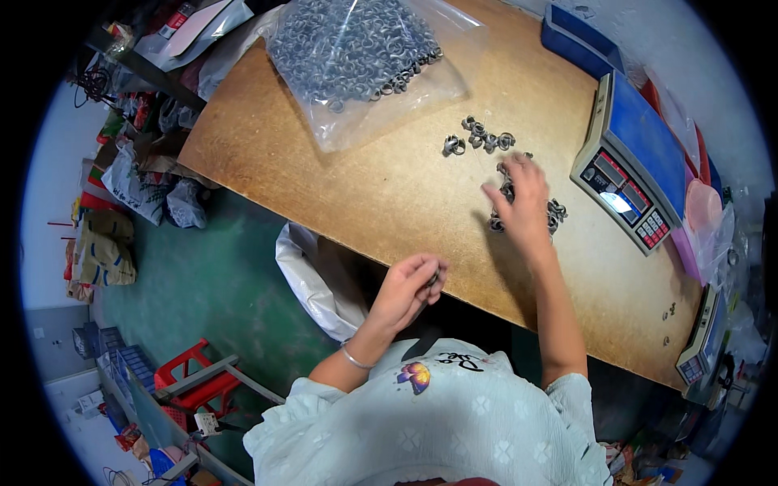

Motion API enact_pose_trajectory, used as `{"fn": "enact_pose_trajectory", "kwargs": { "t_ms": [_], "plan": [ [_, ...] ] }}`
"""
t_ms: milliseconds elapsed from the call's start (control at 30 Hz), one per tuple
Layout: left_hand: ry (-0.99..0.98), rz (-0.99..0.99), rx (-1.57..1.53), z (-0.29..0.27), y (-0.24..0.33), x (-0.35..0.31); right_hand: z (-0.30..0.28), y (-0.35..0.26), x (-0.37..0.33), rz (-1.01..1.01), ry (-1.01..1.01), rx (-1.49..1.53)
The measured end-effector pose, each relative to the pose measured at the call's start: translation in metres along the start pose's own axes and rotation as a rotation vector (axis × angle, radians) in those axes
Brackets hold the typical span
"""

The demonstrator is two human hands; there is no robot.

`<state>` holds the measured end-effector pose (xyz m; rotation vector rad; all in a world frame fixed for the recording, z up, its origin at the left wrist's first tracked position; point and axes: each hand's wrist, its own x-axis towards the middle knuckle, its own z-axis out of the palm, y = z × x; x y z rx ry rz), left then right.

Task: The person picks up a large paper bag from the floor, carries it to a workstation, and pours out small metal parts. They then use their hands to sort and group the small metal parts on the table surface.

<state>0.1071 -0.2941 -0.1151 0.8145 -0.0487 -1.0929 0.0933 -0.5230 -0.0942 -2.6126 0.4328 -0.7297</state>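
Observation:
My left hand (408, 289) is closed just off the table's near edge, with a small dark metal ring (434, 277) showing at its fingertips. How many rings lie in it is hidden. My right hand (525, 206) reaches over a loose pile of the same grey metal rings (556, 215), its thumb apart from its fingers and its fingertips touching the pile. Part of that pile is covered by the hand. A second cluster of rings (489, 139) lies just beyond it on the table.
The brown table (389, 194) bears a large clear bag of rings (356, 49) at the back. A blue-topped scale (640, 154) and a blue bin (579, 40) stand at the right. Below the near edge hangs a white sack (312, 283); a red stool (194, 377) is lower left.

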Motion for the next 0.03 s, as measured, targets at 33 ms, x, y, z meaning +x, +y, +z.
{"fn": "enact_pose_trajectory", "kwargs": {
  "t_ms": [33],
  "plan": [
    [-0.053,-0.083,0.26,-0.0105,0.0048,-0.0061,0.0012,0.0103,0.004,0.121,-0.092,-0.146]
  ]
}}
